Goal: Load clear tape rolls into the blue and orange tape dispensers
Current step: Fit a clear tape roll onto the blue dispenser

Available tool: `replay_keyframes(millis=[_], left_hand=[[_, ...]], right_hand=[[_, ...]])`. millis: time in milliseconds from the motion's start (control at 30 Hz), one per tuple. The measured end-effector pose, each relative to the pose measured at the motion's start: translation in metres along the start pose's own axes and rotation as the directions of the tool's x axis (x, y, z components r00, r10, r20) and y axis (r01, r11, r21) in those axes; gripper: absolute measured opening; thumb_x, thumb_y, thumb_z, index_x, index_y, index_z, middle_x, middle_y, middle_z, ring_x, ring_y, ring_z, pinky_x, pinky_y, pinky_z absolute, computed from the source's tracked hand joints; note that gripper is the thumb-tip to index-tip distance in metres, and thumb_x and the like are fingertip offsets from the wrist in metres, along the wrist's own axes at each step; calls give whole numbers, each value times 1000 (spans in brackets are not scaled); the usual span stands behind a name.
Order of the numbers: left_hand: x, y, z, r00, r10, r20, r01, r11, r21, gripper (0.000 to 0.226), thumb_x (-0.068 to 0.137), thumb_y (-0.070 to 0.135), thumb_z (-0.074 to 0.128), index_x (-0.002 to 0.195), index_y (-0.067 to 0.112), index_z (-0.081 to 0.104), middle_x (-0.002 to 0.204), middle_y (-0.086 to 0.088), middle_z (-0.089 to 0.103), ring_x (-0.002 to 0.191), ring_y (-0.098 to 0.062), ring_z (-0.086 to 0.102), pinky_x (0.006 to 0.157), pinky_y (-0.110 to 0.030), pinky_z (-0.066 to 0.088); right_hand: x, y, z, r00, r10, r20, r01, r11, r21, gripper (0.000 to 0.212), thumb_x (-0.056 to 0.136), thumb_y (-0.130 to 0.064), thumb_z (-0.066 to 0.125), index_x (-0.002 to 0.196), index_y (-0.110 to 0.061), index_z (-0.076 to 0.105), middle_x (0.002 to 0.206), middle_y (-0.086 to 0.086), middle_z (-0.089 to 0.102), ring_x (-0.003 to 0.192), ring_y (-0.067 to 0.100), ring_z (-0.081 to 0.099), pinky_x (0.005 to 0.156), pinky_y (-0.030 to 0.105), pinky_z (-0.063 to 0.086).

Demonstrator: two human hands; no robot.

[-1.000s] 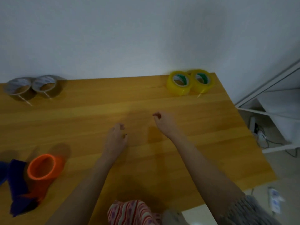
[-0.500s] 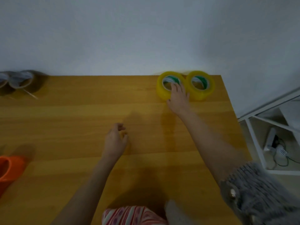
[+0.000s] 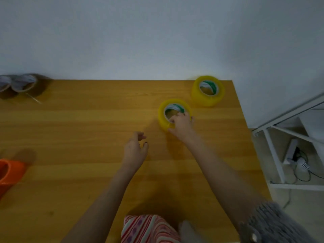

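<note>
My right hand (image 3: pixel 182 126) grips the near rim of a yellowish clear tape roll (image 3: pixel 164 111), fingers hooked inside its green-and-white core. A second, similar roll (image 3: pixel 207 91) lies flat at the table's far right corner, apart from the first. My left hand (image 3: pixel 135 149) hovers over the middle of the wooden table (image 3: pixel 78 137), fingers loosely curled and holding nothing. The orange tape dispenser (image 3: pixel 8 172) shows partly at the left edge. The blue dispenser is out of view.
Two grey-brown tape rolls (image 3: pixel 21 85) sit at the far left against the wall. The table's right edge drops to a white metal rack (image 3: pixel 280 146) with cables on the floor. Striped clothing (image 3: pixel 149 228) is at the near edge.
My right hand reached to the far right corner, took hold of the left yellow roll and pulled it nearer, away from the other roll. The view shifted, so the blue dispenser left the frame.
</note>
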State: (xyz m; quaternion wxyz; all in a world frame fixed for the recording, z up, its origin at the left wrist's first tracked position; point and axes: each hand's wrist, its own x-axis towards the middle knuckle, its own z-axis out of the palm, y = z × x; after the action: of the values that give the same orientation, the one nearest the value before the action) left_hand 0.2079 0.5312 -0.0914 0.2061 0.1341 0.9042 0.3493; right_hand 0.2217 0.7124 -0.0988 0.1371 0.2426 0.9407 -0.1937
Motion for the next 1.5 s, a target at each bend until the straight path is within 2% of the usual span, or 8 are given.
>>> replay_keyframes(millis=[133, 267, 533, 767, 1000, 1167, 1367, 1500], left_hand=[[-14, 8, 18, 986, -146, 74, 156, 975, -156, 39, 92, 27, 51, 124, 4, 47, 118, -11, 61, 102, -29, 61, 85, -37, 50], [-32, 8, 30, 932, -317, 179, 363, 790, -494, 55, 84, 51, 51, 116, 5, 51, 94, -11, 63, 83, -29, 65, 77, -52, 56], [-73, 20, 30, 857, -499, 130, 385, 451, -805, 15, 89, 29, 58, 82, 16, 54, 83, -3, 53, 75, -20, 54, 70, -42, 48], [-116, -9, 32, 774, -625, 107, 255, 152, -955, 67, 82, 36, 64, 135, 5, 38, 129, -19, 51, 104, -34, 60, 57, -37, 53], [-143, -51, -9, 797, -603, 22, 123, 127, -984, 62, 84, 33, 62, 136, 8, 39, 130, -19, 51, 102, -32, 61, 54, -34, 54], [-157, -100, -53, 818, -575, 10, 129, 166, -978, 57, 82, 35, 64, 131, 12, 46, 127, -16, 55, 104, -31, 62, 59, -36, 55], [-179, -171, -103, 848, -530, 21, 157, 215, -964, 70, 70, 42, 70, 129, 13, 48, 125, -15, 58, 105, -31, 62, 70, -41, 59], [-182, -208, -132, 837, -546, 47, 233, 276, -932, 99, 51, 54, 75, 137, 18, 41, 127, -10, 57, 105, -28, 63, 82, -47, 57]], right_hand=[[-55, -3, 14, 997, -80, 22, 80, 997, -11, 36, 89, -31, 61, 123, -22, 58, 130, 0, 50, 136, 22, 29, 115, 59, 13], [-103, -13, 19, 984, -167, -58, 167, 986, -11, 38, 91, -37, 55, 126, -20, 55, 126, -1, 49, 134, 19, 30, 114, 56, 10], [-133, -7, 10, 893, -448, 42, 448, 894, 26, 41, 94, -40, 50, 131, -22, 54, 125, 0, 49, 125, 22, 33, 109, 45, 21], [-142, -13, 9, 930, -352, -110, 368, 900, 232, 52, 99, -42, 37, 145, -18, 32, 144, 3, 35, 137, 22, 29, 113, 39, 30], [-152, -80, 36, 950, -194, 244, 67, 892, 447, 72, 94, -58, 34, 151, -24, 8, 160, 2, 13, 140, 29, 32, 103, 47, 45], [-171, -140, 60, 948, -191, 256, 52, 882, 468, 68, 94, -53, 39, 151, -27, 13, 154, 5, 25, 69, 18, 63, 60, 36, 61], [-203, -208, 103, 970, -144, 194, 23, 854, 520, 66, 95, -46, 43, 150, -22, 16, 151, 5, 31, 84, 26, 68, 41, 22, 52], [-215, -240, 122, 969, -123, 213, -10, 845, 535, 69, 95, -44, 44, 151, -20, 12, 151, 8, 27, 75, 23, 66, 52, 27, 57]])
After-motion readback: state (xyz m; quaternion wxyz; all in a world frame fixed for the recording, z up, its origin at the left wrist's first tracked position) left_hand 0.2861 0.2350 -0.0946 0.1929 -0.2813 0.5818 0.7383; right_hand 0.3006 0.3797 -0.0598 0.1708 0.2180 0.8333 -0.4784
